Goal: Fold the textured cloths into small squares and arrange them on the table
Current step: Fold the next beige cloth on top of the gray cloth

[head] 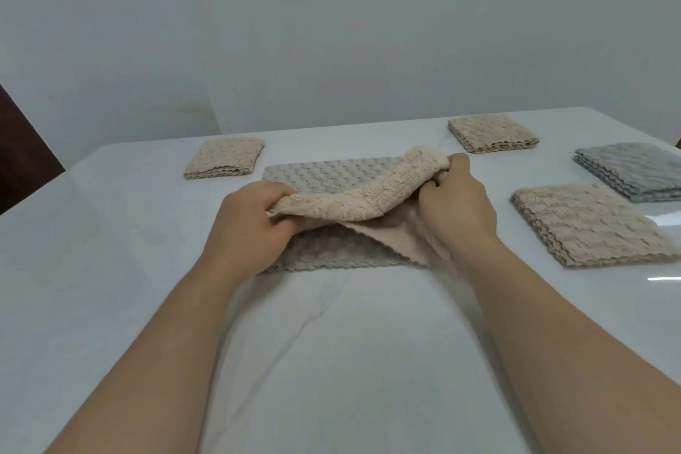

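Observation:
A beige textured cloth is lifted over the middle of the white table, its near part still lying flat. My left hand pinches its left edge and my right hand grips its right edge, raising a fold between them. Beneath it lies a grey-beige bubbly cloth, spread flat. Folded squares sit around: a small beige one at the far left, a beige one at the far right, a grey one at the right edge, and a larger beige one near my right forearm.
A plain pale wall rises behind the table. A dark piece of furniture shows at the left edge. The table's near half in front of my forearms holds only faint veining.

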`<state>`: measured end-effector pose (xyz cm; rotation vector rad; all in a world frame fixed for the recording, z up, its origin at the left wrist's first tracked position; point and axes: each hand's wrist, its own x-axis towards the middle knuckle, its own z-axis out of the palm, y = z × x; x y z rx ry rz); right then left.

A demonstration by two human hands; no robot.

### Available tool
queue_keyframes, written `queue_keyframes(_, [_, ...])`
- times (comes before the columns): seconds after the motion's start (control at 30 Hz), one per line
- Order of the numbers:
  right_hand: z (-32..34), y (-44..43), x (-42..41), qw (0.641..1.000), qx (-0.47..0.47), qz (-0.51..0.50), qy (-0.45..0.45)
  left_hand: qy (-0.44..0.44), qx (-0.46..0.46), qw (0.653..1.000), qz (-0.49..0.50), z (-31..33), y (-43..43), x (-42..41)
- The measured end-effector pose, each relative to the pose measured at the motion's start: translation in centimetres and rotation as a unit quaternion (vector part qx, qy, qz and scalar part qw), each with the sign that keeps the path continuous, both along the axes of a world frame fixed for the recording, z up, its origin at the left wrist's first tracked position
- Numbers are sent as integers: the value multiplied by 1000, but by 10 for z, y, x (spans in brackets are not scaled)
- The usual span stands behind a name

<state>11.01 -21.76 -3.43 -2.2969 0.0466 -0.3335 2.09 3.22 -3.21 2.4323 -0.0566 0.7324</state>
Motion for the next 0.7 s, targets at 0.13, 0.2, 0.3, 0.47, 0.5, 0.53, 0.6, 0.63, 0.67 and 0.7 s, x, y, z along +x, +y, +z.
queue_keyframes(0.13, [-4, -1, 3, 995, -44, -31, -86, -38, -11, 999, 36, 1, 3, 1])
queue_keyframes(0.2, [-2, -2, 3, 994, -34, -37, -100, -36, -31, 998, 48, 1, 2, 0])
queue_keyframes(0.3, [3, -3, 1, 993, -5, -47, -106, -38, -108, 992, 47, 1, 0, 0])
queue_keyframes(0.47, [5, 1, -3, 995, 38, -30, -91, -37, -196, 980, 15, 3, 0, -1])
queue_keyframes(0.5, [4, 2, -4, 995, 53, -23, -88, -43, -184, 982, 9, 4, 0, -2])
queue_keyframes(0.53, [4, 2, -5, 994, 69, -16, -86, -50, -172, 984, -1, 4, -1, -3])
queue_keyframes(0.6, [2, 3, -6, 991, 97, -1, -91, -61, -158, 985, -30, 4, -1, -4])
queue_keyframes(0.63, [1, 4, -6, 990, 103, 7, -98, -65, -153, 985, -44, 4, -1, -4])
queue_keyframes(0.67, [1, 4, -6, 989, 104, 13, -107, -69, -144, 986, -56, 4, -1, -5])
queue_keyframes(0.7, [0, 5, -6, 988, 101, 17, -117, -71, -133, 986, -68, 4, -2, -5])
